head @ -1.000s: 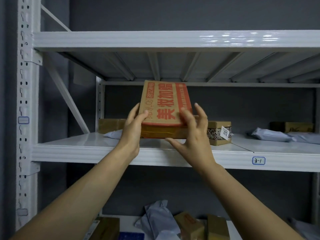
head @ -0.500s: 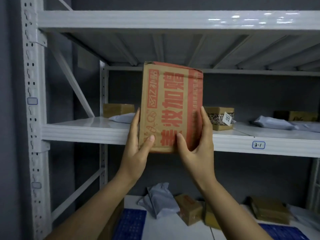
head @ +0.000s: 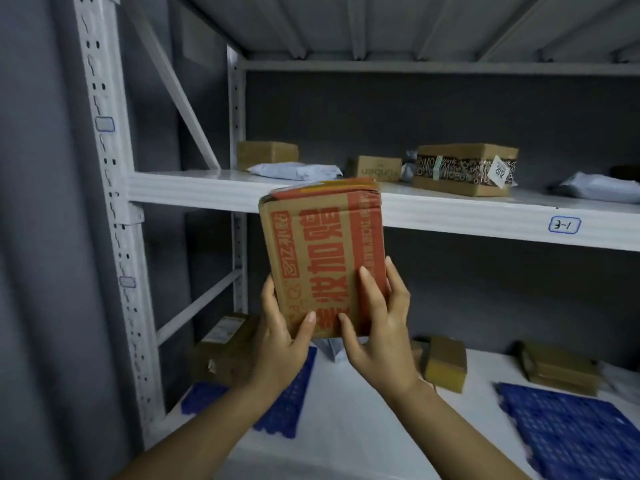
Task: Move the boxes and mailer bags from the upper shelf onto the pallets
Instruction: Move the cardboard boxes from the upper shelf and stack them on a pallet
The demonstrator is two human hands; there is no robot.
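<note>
Two bare hands are clamped on a cardboard box (head: 322, 258) with red print, which is held upright in the air, in front of and just below the edge of the upper shelf (head: 194, 190). The left hand (head: 277, 344) is curled round its lower left edge, with the thumb laid on the printed face; the right hand (head: 381, 337) is curled round its lower right edge, its fingers (head: 396, 285) spread up the side. On the shelf are seen a plain brown box (head: 266, 154) with a white mailer bag (head: 294, 170) before it, a small box (head: 375, 168), a taped box (head: 464, 169) and a second mailer bag (head: 595, 187). Below, a left pallet (head: 287, 407) and a right pallet (head: 568, 434), both blue, are laid on a white surface (head: 363, 427).
</note>
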